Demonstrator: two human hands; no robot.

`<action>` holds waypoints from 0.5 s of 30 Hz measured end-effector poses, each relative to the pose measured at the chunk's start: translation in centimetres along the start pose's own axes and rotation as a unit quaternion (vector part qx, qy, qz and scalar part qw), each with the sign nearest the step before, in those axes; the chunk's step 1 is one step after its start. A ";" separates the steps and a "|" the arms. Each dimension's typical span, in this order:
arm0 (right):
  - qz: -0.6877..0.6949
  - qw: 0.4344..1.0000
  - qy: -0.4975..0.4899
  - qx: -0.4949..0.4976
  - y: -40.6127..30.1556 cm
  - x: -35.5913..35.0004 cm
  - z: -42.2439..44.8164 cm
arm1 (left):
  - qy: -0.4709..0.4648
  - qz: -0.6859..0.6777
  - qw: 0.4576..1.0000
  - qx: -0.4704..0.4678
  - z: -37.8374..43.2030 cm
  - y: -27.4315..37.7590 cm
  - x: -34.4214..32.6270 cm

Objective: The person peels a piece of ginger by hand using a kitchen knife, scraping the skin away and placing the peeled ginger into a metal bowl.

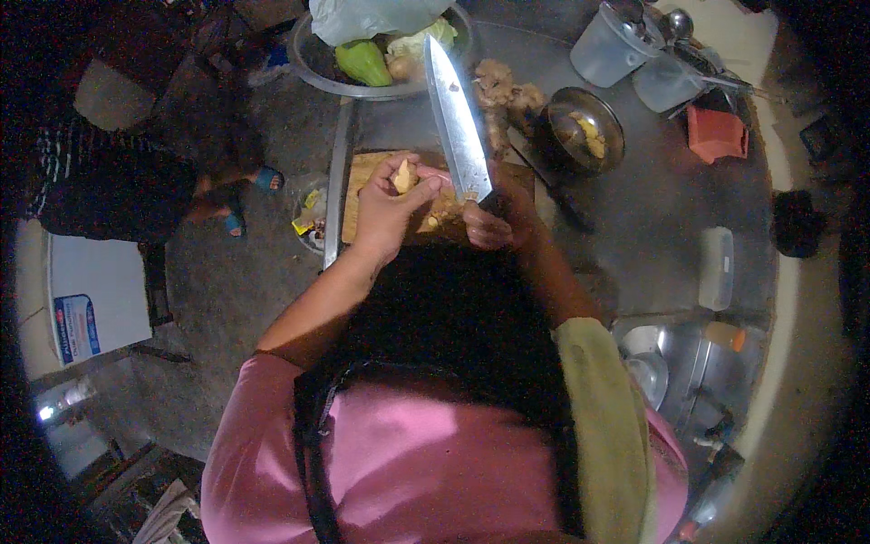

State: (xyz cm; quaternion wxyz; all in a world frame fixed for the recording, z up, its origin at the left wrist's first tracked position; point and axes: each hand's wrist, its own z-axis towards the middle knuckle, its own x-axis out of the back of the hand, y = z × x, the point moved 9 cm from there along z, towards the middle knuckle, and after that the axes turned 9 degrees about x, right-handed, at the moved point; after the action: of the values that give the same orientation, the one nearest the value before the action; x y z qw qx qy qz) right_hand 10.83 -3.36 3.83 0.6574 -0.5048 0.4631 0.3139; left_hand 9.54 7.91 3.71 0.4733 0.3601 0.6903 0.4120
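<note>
Between the fingers of my left hand [382,214] is a small piece of peeled ginger [404,178]. My right hand [495,223] grips the handle end of a large kitchen knife [457,119]; its wide blade points away from me, raised above a wooden cutting board [360,197]. Small yellowish scraps [435,221] lie on the board under my hands. Beyond it, unpeeled ginger root [495,85] rests on the metal counter. To its right stands a metal bowl [559,112] with yellow ginger pieces [593,139] inside.
A metal basin [340,88] holds a green chayote [365,62], leafy cabbage [438,34] and a plastic bag [374,15]. Plastic tubs [605,54] with utensils and a red container [717,134] stand right. A sink [649,333] is nearer. At left, another person's sandalled feet [268,178] show.
</note>
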 end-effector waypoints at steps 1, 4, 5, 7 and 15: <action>0.000 1.000 0.000 -0.003 0.1 0.0 0.0 | 0.014 0.034 0.999 -0.016 -0.2 0.5 0.1; -0.003 1.000 0.003 -0.006 0.1 0.1 0.0 | 0.030 0.068 0.997 -0.026 -0.7 0.9 0.1; -0.006 1.000 0.004 -0.007 0.1 0.0 0.0 | 0.030 0.068 0.997 -0.026 -0.7 0.9 0.1; -0.012 1.000 0.007 -0.008 0.2 0.2 -0.2 | 0.015 0.039 0.999 -0.019 -0.5 0.6 0.1; -0.073 0.997 0.033 0.009 -0.1 1.2 -0.5 | 0.004 0.028 1.000 -0.003 -0.2 0.2 0.1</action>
State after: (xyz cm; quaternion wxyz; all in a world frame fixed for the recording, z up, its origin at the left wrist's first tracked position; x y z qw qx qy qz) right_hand 11.20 -3.91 2.71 0.6677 -0.5410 0.4492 0.2443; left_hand 9.33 8.02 3.87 0.4600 0.3757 0.6808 0.4287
